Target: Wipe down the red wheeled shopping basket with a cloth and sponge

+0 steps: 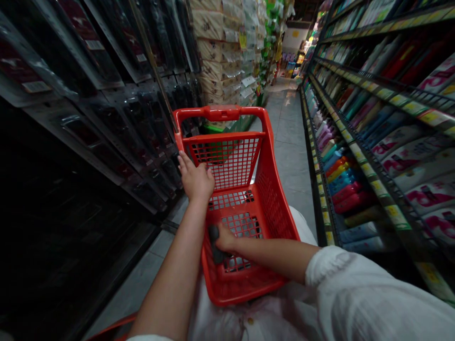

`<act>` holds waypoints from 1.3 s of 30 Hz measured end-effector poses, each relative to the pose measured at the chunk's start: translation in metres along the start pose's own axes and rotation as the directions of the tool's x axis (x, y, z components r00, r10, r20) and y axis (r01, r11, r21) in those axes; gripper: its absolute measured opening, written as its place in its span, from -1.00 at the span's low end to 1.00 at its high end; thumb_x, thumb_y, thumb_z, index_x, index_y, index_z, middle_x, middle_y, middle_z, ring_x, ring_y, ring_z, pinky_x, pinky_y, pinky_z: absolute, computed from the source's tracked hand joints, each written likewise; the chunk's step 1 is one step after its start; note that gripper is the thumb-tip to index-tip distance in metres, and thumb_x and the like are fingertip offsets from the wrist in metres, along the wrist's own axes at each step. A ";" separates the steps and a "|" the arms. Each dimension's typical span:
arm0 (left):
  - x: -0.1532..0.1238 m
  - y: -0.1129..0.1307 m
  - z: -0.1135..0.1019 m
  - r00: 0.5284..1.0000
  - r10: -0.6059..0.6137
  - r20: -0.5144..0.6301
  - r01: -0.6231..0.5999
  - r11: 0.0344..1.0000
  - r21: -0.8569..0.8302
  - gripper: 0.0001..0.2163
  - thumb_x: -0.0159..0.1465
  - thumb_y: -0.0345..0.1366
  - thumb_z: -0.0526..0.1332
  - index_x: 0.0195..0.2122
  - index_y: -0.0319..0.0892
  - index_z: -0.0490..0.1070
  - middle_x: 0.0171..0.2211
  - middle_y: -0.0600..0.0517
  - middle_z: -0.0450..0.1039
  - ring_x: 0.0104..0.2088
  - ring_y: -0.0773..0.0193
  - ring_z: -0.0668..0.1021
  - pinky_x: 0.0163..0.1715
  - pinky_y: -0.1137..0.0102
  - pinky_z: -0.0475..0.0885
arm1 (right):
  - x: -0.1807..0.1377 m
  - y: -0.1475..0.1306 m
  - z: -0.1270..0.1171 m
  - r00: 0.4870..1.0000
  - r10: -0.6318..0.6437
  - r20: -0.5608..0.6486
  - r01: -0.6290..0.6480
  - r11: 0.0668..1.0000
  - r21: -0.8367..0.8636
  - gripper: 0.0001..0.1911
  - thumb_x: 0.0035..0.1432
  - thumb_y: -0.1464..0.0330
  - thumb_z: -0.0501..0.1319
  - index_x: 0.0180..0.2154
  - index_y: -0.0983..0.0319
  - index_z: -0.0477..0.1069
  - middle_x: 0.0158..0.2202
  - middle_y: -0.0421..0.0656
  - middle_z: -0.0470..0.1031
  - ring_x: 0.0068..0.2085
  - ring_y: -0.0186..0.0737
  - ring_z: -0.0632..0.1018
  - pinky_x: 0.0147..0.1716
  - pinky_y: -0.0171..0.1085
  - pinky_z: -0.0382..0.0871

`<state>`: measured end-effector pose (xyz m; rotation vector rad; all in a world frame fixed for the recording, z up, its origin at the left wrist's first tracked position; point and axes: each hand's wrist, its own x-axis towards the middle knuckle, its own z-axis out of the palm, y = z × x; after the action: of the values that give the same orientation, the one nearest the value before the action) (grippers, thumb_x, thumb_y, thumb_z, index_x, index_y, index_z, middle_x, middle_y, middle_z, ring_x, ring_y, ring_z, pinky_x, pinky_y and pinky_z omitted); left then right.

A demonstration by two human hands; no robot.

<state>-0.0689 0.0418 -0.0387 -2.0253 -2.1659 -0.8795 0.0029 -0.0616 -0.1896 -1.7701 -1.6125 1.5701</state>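
A red plastic shopping basket with mesh walls sits low in front of me, tilted, its handle bar at the far end. My left hand rests on the basket's left rim, fingers curled over the edge. My right hand reaches inside the basket and closes around a dark, slim object lying on the mesh bottom. White sleeves cover my upper arms.
I stand in a narrow shop aisle with a grey tiled floor. Dark packaged goods hang on the left rack. Shelves of colourful bottles and packs run along the right. Stacked cartons stand further down on the left.
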 end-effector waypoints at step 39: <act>0.000 -0.002 -0.008 0.998 -0.031 0.049 0.031 0.999 -0.005 -0.37 0.23 -0.42 0.13 0.32 -0.51 0.02 0.38 -0.44 -0.19 0.39 -0.04 -0.03 0.31 0.14 0.07 | -0.138 -0.055 -0.118 0.326 -0.571 0.753 0.862 0.507 0.012 -0.49 0.01 0.70 0.11 -0.09 0.20 0.57 -0.05 -0.16 0.44 -0.04 -0.31 0.47 0.02 -0.37 0.27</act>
<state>-0.0738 0.0384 -0.0332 -2.0421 -2.2287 -0.8487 0.0995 -0.1070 -0.0328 -0.1889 -2.7020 1.4638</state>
